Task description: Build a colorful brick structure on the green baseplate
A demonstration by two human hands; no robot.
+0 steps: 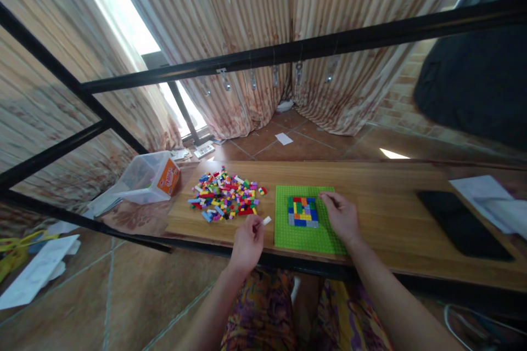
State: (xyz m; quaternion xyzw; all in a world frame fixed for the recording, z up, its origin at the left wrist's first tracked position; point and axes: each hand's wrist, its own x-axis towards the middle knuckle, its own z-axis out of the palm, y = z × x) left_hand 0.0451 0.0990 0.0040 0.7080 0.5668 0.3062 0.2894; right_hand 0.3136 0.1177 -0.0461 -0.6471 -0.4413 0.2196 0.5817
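A small white brick is pinched between the fingertips of my left hand, between the loose bricks and the baseplate. Several coloured bricks form a compact block on the green baseplate; blue, red, yellow, orange, grey and green show in it. My right hand is over the plate's right side, near the block's upper right corner. Its thumb and fingers are pressed together, and anything between them is too small to make out. To the left lies a pile of loose mixed bricks.
A clear plastic box with an orange label stands beyond the table's left end. On the right side of the wooden table lie a black flat panel and white papers. A black metal bar crosses behind the table.
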